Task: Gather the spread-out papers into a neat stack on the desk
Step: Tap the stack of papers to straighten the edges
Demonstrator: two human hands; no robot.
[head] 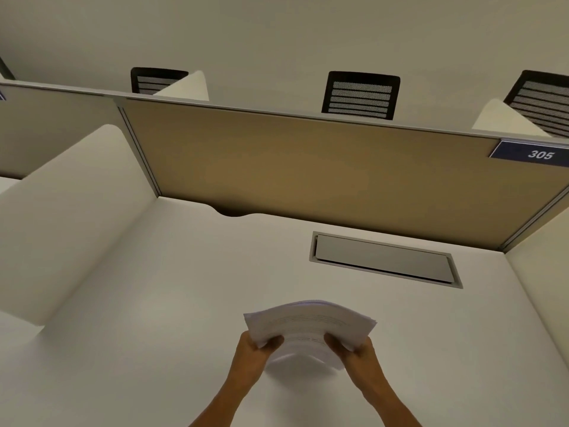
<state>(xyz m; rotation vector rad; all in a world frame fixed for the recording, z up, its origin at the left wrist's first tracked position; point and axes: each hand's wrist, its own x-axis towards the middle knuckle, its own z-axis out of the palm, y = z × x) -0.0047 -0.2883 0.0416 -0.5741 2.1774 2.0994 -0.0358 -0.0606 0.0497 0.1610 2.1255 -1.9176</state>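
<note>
A thick bundle of white printed papers is held up above the white desk, bowed upward in the middle with its sheets slightly fanned at the far edge. My left hand grips the bundle's left side, thumb on top. My right hand grips its right side the same way. Both forearms come in from the bottom edge of the view. A soft shadow lies on the desk under the papers.
A grey metal cable hatch is set into the desk behind the papers. A tan partition panel closes the back, with white side dividers left and right. A sign reading 305 hangs at the upper right. Black chairs stand beyond.
</note>
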